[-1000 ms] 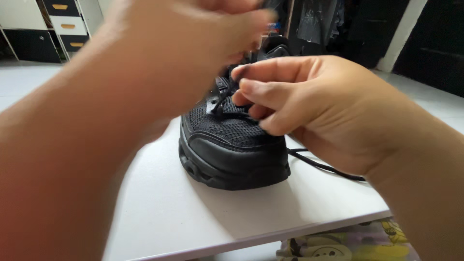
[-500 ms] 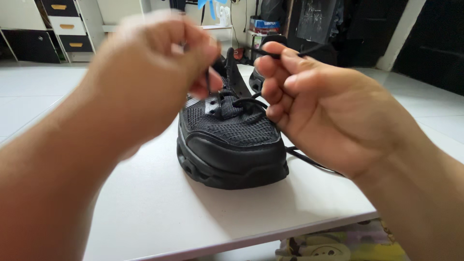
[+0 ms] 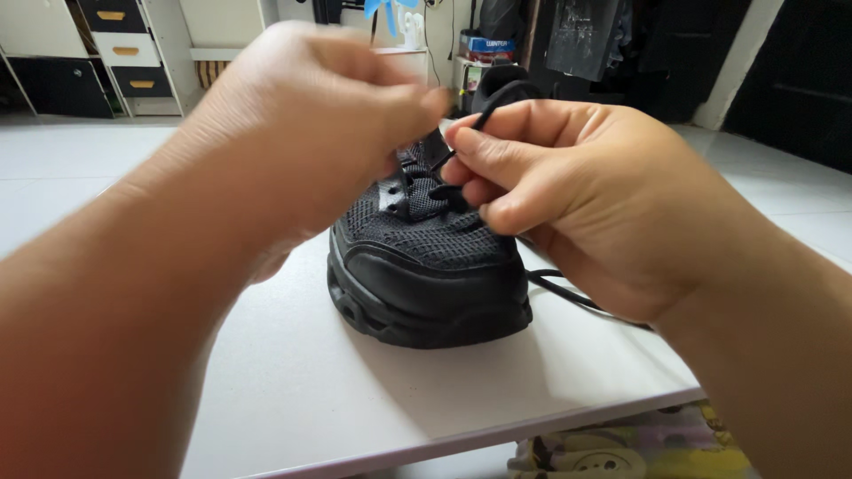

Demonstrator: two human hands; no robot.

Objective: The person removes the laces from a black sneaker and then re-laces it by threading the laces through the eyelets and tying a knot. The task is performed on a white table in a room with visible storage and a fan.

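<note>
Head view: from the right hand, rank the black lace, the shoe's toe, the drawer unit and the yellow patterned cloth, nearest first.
1. Lace: pinched in the right hand, above the shoe's tongue.
2. Toe: just below and left of the hand, on the white board.
3. Cloth: under the board's near edge, bottom of the picture.
4. Drawer unit: far back, upper left.

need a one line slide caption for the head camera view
Two bare hands, left hand and right hand, work a black lace over a black mesh shoe standing on a white tabletop.
</note>
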